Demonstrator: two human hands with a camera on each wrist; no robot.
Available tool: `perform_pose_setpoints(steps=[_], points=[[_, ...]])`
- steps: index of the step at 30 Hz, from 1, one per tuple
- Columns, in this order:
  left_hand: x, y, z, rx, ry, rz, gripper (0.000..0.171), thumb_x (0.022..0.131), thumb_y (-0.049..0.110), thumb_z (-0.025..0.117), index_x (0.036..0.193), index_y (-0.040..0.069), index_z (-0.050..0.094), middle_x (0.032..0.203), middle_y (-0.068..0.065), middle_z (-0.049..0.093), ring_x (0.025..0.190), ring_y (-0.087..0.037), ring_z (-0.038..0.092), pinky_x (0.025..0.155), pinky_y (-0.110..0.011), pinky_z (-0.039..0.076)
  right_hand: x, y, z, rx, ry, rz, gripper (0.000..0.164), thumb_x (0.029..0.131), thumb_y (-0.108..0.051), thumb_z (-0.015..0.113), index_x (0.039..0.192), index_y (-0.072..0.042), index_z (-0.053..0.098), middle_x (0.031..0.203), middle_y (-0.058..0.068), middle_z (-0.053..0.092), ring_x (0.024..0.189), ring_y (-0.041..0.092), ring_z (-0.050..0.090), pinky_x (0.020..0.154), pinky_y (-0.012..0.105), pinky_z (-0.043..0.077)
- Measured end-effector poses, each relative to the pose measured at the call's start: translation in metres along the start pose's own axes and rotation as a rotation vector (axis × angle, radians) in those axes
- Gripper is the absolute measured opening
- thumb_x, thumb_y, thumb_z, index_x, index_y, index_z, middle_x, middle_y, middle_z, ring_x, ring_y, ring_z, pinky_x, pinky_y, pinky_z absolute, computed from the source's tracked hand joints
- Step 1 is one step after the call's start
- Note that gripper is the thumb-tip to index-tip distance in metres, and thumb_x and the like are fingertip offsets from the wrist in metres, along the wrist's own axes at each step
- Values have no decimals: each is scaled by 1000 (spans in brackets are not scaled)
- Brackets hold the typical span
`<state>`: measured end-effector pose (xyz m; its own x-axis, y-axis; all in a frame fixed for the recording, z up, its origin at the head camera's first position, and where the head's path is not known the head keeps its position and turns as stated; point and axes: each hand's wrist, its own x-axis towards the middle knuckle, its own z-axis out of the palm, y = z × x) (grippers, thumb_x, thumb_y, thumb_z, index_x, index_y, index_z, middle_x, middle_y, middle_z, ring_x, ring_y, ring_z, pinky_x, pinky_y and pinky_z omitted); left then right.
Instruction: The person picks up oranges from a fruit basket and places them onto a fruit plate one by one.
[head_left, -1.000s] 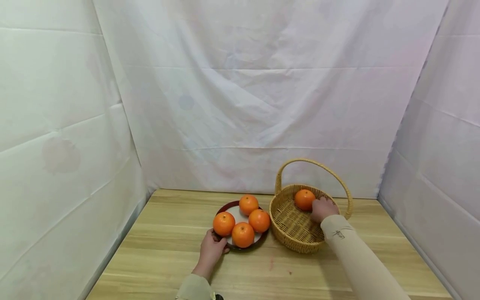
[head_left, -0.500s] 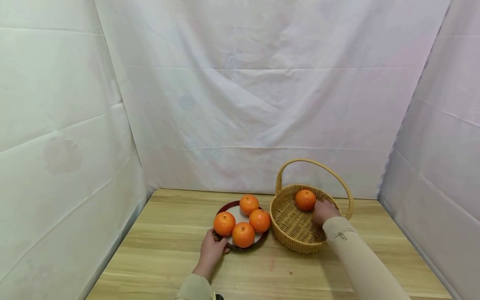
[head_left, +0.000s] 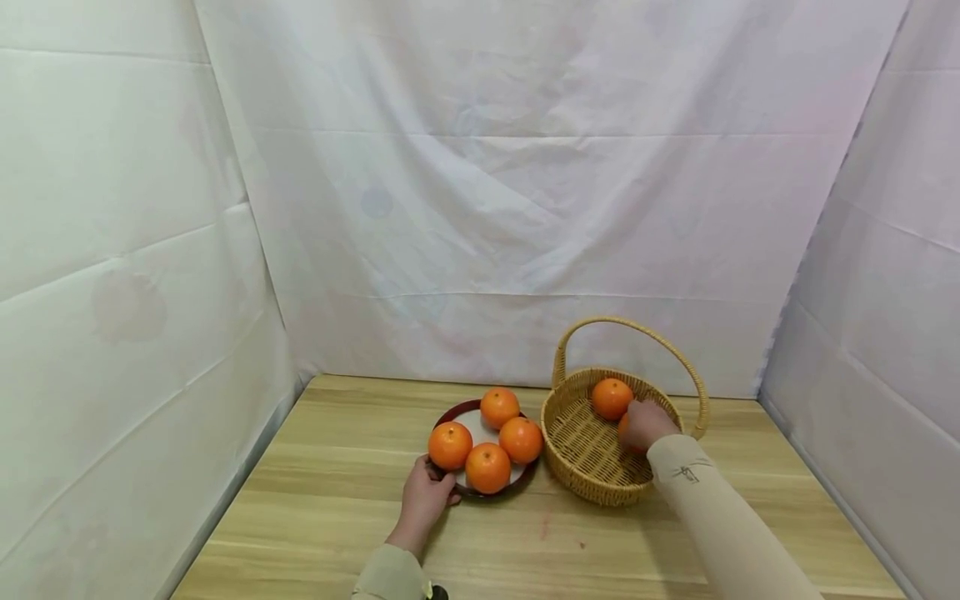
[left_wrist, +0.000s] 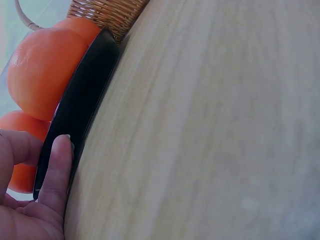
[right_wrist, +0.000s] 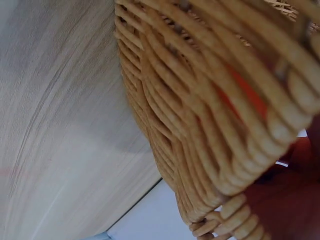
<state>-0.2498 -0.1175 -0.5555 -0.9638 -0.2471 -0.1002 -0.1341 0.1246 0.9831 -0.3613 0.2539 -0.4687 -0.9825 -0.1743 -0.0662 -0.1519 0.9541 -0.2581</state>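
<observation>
In the head view my left hand (head_left: 424,497) grips the near left rim of a round plate (head_left: 457,410), dark red-brown with a white inside. The left wrist view has fingers on both sides of the plate's black wall (left_wrist: 82,92). Several oranges lie on the plate, one (head_left: 488,468) nearest me. My right hand (head_left: 649,425) reaches inside a wicker basket (head_left: 570,477) and holds an orange (head_left: 624,427), mostly hidden behind the hand. Another orange (head_left: 612,398) sits against the basket's far side. The basket wall (right_wrist: 200,110) blocks most of the right wrist view.
The basket's tall arched handle (head_left: 622,321) rises over its back right side. Plate and basket stand close together on a wooden table (head_left: 315,483). White cloth (head_left: 525,208) hangs behind and along both sides.
A second orange now shows beside my right hand in the basket, where the hand hid it before. My left hand stays on the plate rim.
</observation>
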Motion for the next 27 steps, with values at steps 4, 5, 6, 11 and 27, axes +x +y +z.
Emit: perform_pose_setpoints(steps=[4,5,6,11,27], points=[[0,0,0,-2,-4,1,53,82,3,59,129,-3,35,86,-15,52,60,-17,58,54,-29,56,-2,-2,-1,-1,8,-16,14,68,-8,63,78,-3,56,75,12,53,64,26,44,53,35,38],[0,0,0,-2,-4,5,53,82,3,59,129,-4,35,86,-15,52,60,-17,58,54,-29,56,-3,-3,-1,-1,12,-18,18,67,-10,66,80,-2,56,77,12,53,65,26,45,54,36,39],[0,0,0,-5,-4,3,53,81,3,59,128,-3,36,86,-15,52,60,-17,58,55,-29,56,-3,-4,-2,6,16,-21,24,65,-11,68,84,-1,57,81,13,54,67,26,46,56,37,40],[1,-1,0,0,-5,10,52,81,3,58,128,-4,36,86,-15,52,59,-16,58,54,-30,56,-5,-11,-5,31,38,-38,32,64,-13,69,90,2,57,85,15,54,70,27,47,59,38,42],[2,-2,1,0,-2,8,53,81,3,59,128,-3,36,86,-15,52,60,-16,58,55,-29,56,-3,-28,-7,131,87,-71,20,67,-16,66,80,-6,55,72,9,49,63,23,44,52,32,38]])
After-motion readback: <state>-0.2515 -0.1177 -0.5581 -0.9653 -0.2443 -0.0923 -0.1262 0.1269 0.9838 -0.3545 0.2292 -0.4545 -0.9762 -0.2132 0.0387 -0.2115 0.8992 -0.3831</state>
